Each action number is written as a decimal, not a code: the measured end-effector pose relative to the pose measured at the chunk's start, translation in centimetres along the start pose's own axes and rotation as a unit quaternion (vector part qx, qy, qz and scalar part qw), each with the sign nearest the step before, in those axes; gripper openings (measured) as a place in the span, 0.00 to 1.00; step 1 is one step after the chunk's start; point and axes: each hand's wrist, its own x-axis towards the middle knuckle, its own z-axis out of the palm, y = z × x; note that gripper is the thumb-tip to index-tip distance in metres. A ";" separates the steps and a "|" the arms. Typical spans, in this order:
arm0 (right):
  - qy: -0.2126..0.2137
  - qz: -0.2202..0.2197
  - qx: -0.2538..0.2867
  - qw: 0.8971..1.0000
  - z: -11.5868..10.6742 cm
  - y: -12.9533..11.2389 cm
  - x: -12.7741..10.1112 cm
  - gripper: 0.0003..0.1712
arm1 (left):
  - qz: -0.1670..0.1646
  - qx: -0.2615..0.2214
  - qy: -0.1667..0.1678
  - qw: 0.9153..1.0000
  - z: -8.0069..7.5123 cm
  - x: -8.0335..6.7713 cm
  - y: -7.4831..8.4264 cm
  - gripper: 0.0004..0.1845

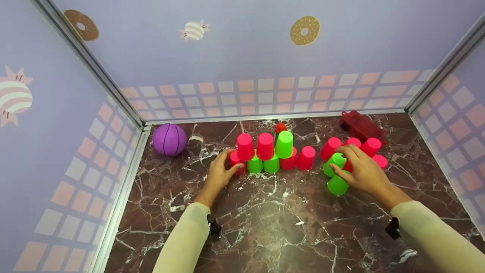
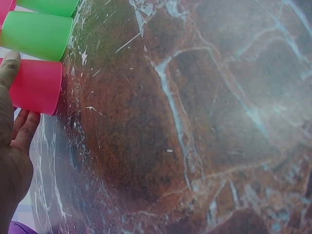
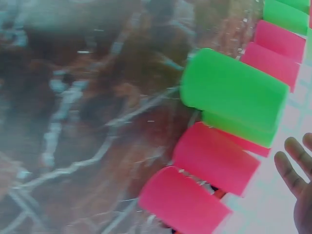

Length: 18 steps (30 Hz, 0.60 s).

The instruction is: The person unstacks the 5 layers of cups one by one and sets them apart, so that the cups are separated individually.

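Upside-down plastic cups stand as a two-level wall. A pink cup (image 1: 245, 147), a second pink cup (image 1: 265, 147) and a green cup (image 1: 284, 145) sit on a lower row of pink and green ones. My left hand (image 1: 218, 174) holds the left end pink cup (image 2: 36, 87) of that lower row, thumb in front and fingers behind. Over a cluster of loose cups on the right hovers my right hand (image 1: 363, 172), fingers spread. Nearest to it are a green cup (image 1: 333, 170) and another green cup (image 1: 338, 185); the right wrist view shows the fingers (image 3: 291, 176) apart from the cups.
A purple ball (image 1: 169, 139) lies at the back left corner. Behind the cups are a small red object (image 1: 280, 127) and a dark red translucent box (image 1: 362, 125). Panel walls (image 1: 242, 57) enclose the marbled surface (image 1: 265, 227) at the back and sides.
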 end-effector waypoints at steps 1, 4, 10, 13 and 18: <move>0.000 0.000 0.001 1.000 0.1 -0.1 0.6 0.31 | 0.000 0.001 0.001 1.000 0.0 0.0 0.0 0.34; -0.004 0.002 0.004 1.000 0.3 -0.4 2.3 0.32 | -0.001 0.007 0.003 1.000 0.0 0.0 0.1 0.34; -0.022 0.003 0.004 1.000 0.9 -1.5 5.2 0.35 | -0.003 0.007 0.002 1.000 0.1 -0.1 0.2 0.35; -0.025 0.001 0.009 1.000 1.2 -2.2 6.4 0.37 | -0.010 0.006 -0.002 1.000 0.0 0.0 0.3 0.35; -0.019 -0.001 0.030 0.999 2.2 -3.3 8.1 0.37 | -0.014 0.000 -0.005 1.000 -0.1 0.0 0.3 0.35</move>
